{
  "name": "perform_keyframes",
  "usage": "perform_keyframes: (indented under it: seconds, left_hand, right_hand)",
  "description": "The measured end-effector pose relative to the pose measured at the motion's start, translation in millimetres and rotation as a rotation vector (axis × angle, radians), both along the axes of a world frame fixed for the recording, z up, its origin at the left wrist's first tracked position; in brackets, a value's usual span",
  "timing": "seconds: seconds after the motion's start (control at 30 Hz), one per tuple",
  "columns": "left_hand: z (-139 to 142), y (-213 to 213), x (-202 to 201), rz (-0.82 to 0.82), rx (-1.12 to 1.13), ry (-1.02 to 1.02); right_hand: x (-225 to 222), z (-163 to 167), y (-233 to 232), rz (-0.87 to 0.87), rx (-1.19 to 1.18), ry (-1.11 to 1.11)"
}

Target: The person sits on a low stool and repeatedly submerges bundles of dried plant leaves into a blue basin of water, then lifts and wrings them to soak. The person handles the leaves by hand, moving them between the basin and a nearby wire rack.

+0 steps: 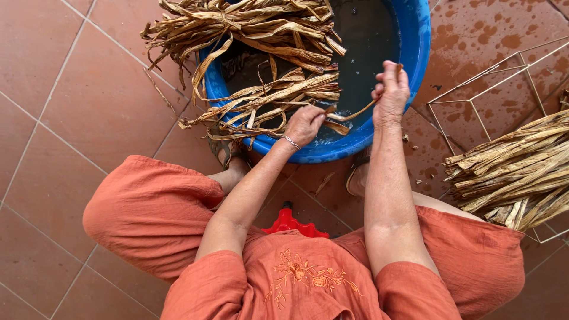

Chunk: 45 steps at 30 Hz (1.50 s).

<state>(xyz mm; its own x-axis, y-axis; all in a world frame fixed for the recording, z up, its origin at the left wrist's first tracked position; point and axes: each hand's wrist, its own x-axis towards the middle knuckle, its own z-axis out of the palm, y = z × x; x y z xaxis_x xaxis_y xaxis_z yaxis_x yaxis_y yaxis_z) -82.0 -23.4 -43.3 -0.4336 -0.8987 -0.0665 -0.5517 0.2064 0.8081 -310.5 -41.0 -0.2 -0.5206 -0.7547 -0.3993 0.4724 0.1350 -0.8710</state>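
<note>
Over the round blue plastic basin (415,53) of dark water on the terracotta floor tiles (71,118), the head view shows the left hand (305,123) closed around the near end of a long, dried tan leaf strip (355,112), while the right hand (391,89) pinches its far end slightly higher. That strip runs left to right between both hands, rising towards the right. Bundles of dried tan leaves (261,29) lie over the basin's left rim, and another pile of dried leaves (515,172) rests on a wire frame (474,101) to the right.

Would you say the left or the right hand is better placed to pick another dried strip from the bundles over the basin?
Probably the left hand: it sits right beside the bundle of dried leaves lying across the blue basin, while the right hand is raised, pinching the strip.
</note>
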Motion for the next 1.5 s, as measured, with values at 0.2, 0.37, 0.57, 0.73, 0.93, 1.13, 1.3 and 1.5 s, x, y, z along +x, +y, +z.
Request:
perform_keyframes:
  seconds: [0.2, 0.37, 0.57, 0.73, 0.93, 1.13, 1.3, 1.5]
  left_hand:
    - [9.0, -19.3, -14.7, 0.239, 0.330, 0.330]
    - [12.0, -17.3, -37.7, 0.261, 0.297, 0.478]
    - [31.2, -3.5, -47.7, 0.079, 0.098, 0.229]
    - [57.3, 19.5, -44.9, -0.056, 0.098, 0.142]
    - [52.5, 35.9, -22.8, -0.201, -0.018, 0.201]
    - [30.0, 40.3, 26.7, -0.284, 0.000, -0.057]
    - [14.8, 28.6, 63.8, -0.248, -0.087, -0.054]
    - [12.6, -4.0, 91.7, -0.127, -0.211, -0.308]
  right_hand:
    - [43.9, 17.8, 11.0, 0.479, -0.002, 0.040]
    - [61.9, 21.4, 17.6, 0.477, -0.039, -0.052]
    - [48.2, 18.5, 11.0, 0.139, -0.013, 0.086]
    - [-2.4, 18.1, -2.0, -0.185, -0.007, -0.212]
    - [-62.3, 7.1, -9.1, -0.408, -0.078, -0.253]
    - [-121.2, 27.3, 0.0, -0.667, -0.110, -0.079]
    - [-156.7, 30.8, 1.6, -0.755, -0.192, 0.030]
    - [-193.1, 33.3, 10.7, -0.755, -0.425, 0.178]
